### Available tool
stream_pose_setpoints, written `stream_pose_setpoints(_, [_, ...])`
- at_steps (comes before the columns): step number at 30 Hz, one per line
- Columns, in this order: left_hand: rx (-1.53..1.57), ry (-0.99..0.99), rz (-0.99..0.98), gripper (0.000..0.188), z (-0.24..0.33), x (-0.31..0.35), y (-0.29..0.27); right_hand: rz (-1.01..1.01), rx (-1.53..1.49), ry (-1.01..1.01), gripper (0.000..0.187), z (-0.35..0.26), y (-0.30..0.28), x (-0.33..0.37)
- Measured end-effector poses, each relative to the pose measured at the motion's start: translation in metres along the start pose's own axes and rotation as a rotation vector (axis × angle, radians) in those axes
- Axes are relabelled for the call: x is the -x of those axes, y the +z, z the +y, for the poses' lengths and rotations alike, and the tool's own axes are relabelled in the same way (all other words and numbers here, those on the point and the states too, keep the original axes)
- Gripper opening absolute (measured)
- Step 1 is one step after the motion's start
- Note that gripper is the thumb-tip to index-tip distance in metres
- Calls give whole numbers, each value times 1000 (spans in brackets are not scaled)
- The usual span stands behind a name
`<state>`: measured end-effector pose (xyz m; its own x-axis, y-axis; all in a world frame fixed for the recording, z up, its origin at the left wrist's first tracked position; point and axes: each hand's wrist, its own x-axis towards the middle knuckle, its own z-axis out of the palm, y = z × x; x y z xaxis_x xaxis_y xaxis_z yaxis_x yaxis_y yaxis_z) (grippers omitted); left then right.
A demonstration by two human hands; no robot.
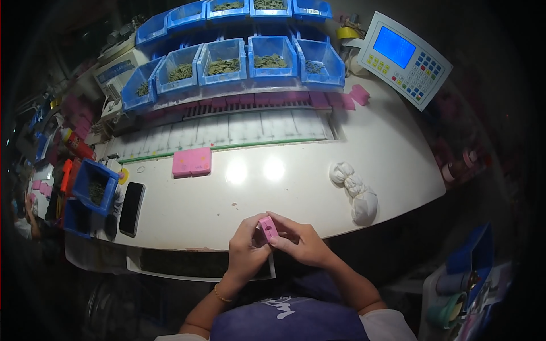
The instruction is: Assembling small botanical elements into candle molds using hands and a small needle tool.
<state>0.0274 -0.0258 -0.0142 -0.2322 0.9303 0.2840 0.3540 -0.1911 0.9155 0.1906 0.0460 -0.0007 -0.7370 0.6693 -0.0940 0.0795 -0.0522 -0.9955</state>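
Observation:
Between both my hands, at the near edge of the white table (301, 199), is a small pink block (268, 228) with a dark hollow in its face. My left hand (247, 245) grips its left side, and my right hand (300, 243) holds it from the right with the thumb low on the block. What the block is exactly I cannot tell. A larger pink block (192, 161) with a seam across it lies farther off, left of the middle. To the right rests a knotted white cloth bundle (362, 199).
Blue bins (223, 63) with greenish pieces stand in two rows at the back. A control panel (405, 59) with a blue screen is at the back right. A black phone (132, 208) lies left, beside more blue bins (95, 186). Pink blocks (359, 94) sit near the racks.

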Motion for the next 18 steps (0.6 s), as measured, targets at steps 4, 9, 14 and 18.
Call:
stream_pose_setpoints(4, [-147, 118, -32, 49, 6, -7, -1, 130, 58, -62, 52, -19, 5, 3])
stream_pose_setpoints(9, [-222, 133, -59, 51, 2, -4, -1, 53, 160, 83, 47, -41, -6, -2])
stream_pose_setpoints(14, [-353, 143, -129, 53, -1, -7, -2, 41, 220, 194, 44, -46, -19, -19])
stream_pose_setpoints(18, [-381, 182, -123, 54, -5, -5, -1, -80, 368, 268, 43, -53, -26, -30])
